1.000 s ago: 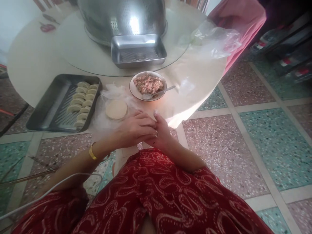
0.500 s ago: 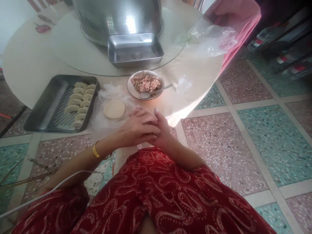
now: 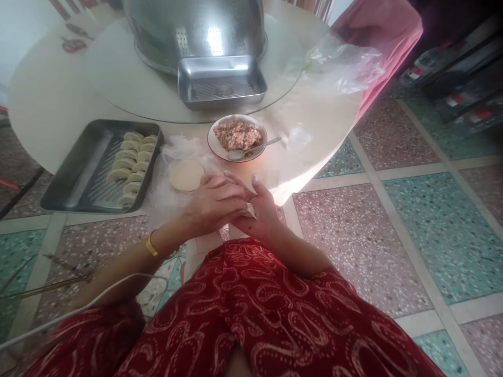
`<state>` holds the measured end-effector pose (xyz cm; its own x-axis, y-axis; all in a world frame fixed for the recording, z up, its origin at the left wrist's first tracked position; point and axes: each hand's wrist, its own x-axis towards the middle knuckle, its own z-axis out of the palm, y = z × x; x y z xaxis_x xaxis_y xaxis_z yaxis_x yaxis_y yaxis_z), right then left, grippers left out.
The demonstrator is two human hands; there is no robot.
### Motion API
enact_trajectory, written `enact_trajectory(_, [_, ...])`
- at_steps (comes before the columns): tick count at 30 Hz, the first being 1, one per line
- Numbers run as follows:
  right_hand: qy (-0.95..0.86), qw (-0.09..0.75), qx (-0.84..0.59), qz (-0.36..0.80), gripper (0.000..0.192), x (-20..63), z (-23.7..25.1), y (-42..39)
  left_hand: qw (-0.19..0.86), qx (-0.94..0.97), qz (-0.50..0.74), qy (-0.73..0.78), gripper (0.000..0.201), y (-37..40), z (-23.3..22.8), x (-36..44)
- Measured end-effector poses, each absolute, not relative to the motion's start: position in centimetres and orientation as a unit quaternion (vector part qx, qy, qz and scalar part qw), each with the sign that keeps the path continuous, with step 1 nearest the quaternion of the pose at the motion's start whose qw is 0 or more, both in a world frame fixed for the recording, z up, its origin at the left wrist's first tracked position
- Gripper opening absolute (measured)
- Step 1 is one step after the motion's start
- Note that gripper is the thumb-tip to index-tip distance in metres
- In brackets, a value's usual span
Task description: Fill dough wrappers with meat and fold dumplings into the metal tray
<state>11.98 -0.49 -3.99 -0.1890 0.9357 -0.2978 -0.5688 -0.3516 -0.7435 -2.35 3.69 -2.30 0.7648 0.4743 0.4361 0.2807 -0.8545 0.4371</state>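
Red white-swirled trousers point(image 3: 275, 314), yellow wristband point(image 3: 150, 245), bare forearms.

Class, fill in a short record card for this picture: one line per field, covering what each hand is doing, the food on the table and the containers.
left hand: folded over the right, pinching a dumpling wrapper
right hand: cupped beneath, holding the same wrapper
wrapper stack: round, on clear plastic, just beyond the hands
filling bowl: minced filling, with spoon resting in it
near tray: two rows of folded dumplings on its right side
far tray: no dumplings in it, against the steel colander
table: round, pale
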Motion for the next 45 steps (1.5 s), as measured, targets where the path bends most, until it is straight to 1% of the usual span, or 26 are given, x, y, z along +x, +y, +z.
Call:
enact_trajectory(2, [-0.180,0.510,-0.340,0.769,0.053,12.0,-3.9,-0.4,0.195,0.914,0.282,0.217,0.010,3.7,-2.3,-2.4])
enact_trajectory(5, [-0.085,0.496,-0.285,0.815,0.051,12.0,-3.3,-0.3,0.221,0.908,0.275,0.227,0.014,3.7,-2.1,-2.2])
enact_trajectory(10, [0.012,0.487,-0.257,0.835,0.054,11.9,-2.2,-0.4,0.284,0.902,0.246,0.211,0.010,3.8,-1.7,-1.7])
enact_trajectory(14, [0.029,0.481,-0.220,0.848,0.059,11.9,-2.7,-0.5,0.311,0.902,0.220,0.203,0.008,4.1,-1.8,-1.7])
enact_trajectory(18, [0.016,0.480,-0.172,0.860,0.059,12.0,-3.7,-0.6,0.334,0.892,0.222,0.207,0.012,4.3,-2.0,-1.7])
enact_trajectory(20, [0.008,0.475,-0.175,0.862,0.060,12.0,-4.0,-0.6,0.335,0.893,0.218,0.204,0.007,4.3,-1.9,-1.7])
enact_trajectory(22, [0.003,0.472,-0.190,0.861,0.061,11.9,-4.0,-0.6,0.305,0.909,0.214,0.185,0.004,4.3,-1.9,-1.6])
enact_trajectory(25, [0.005,0.474,-0.193,0.859,0.059,11.8,-3.9,-0.6,0.239,0.935,0.211,0.153,0.008,4.3,-2.0,-1.7])
enact_trajectory(30, [0.008,0.478,-0.193,0.857,0.057,11.7,-4.3,-0.5,0.163,0.955,0.216,0.124,0.015,4.1,-2.0,-1.6])
enact_trajectory(33, [-0.001,0.479,-0.195,0.856,0.057,11.6,-4.3,-0.6,0.146,0.960,0.210,0.112,0.018,4.0,-1.6,-1.6])
enact_trajectory(35, [-0.003,0.482,-0.200,0.853,0.058,11.6,-3.9,-0.8,0.151,0.955,0.230,0.110,0.016,4.0,-1.3,-1.9])
enact_trajectory(37, [0.002,0.490,-0.215,0.845,0.059,11.7,-3.4,-1.0,0.141,0.943,0.277,0.118,0.016,4.0,-1.1,-2.5])
enact_trajectory(39, [0.007,0.503,-0.221,0.835,0.058,11.8,-3.0,-1.2,0.110,0.932,0.311,0.147,0.018,3.8,-1.1,-3.2])
enact_trajectory(42, [0.001,0.515,-0.202,0.833,0.056,11.7,-3.0,-1.2,0.058,0.928,0.321,0.180,0.014,3.3,-1.5,-3.9])
enact_trajectory(45, [-0.006,0.520,-0.195,0.831,0.057,11.5,-3.2,-1.1,0.030,0.922,0.338,0.189,0.011,2.7,-2.1,-3.9])
